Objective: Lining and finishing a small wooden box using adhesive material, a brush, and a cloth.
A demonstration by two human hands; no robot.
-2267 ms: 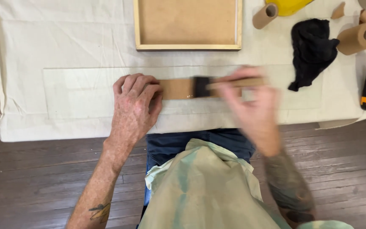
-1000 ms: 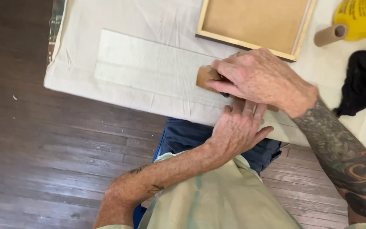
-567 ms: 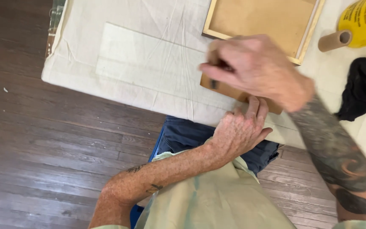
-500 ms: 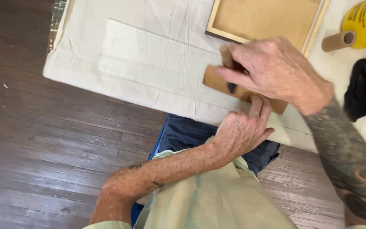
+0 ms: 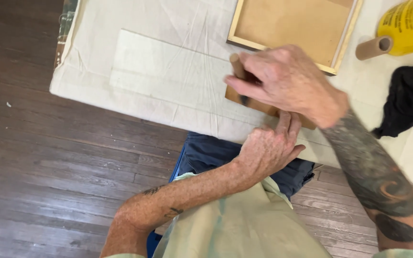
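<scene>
The right hand (image 5: 288, 81), just right of the frame's centre, is closed around a wide wooden-handled brush (image 5: 259, 102), fingers curled over the handle so that only its rounded tan end at the upper left of the hand and a brown strip below the knuckles show; the brush lies low against the cloth (image 5: 168, 76), though whether its bristles touch cannot be told. The left hand (image 5: 268, 148), just below it, lies flat and holds nothing, its fingers pressed on the near edge of the cloth and their tips just beside the brush. The surface fills the upper part of the frame, tilted so that its near edge runs down from upper left to lower right, and it is wholly draped in the cream, creased cloth, on which a paler rectangular patch shows left of the hands. At the top centre a pale wooden frame (image 5: 345, 36) with a brown board inside rests on the cloth, its lower edge near the right hand. At the upper right stands a yellow container (image 5: 407, 26) with a cardboard tube (image 5: 371, 48) beside it, and below them a crumpled black rag (image 5: 409, 100) lies at the right edge. The rest of the frame is a floor (image 5: 48, 167) of dark, worn wooden planks, and the person's blue trousers and pale green apron show below the surface.
</scene>
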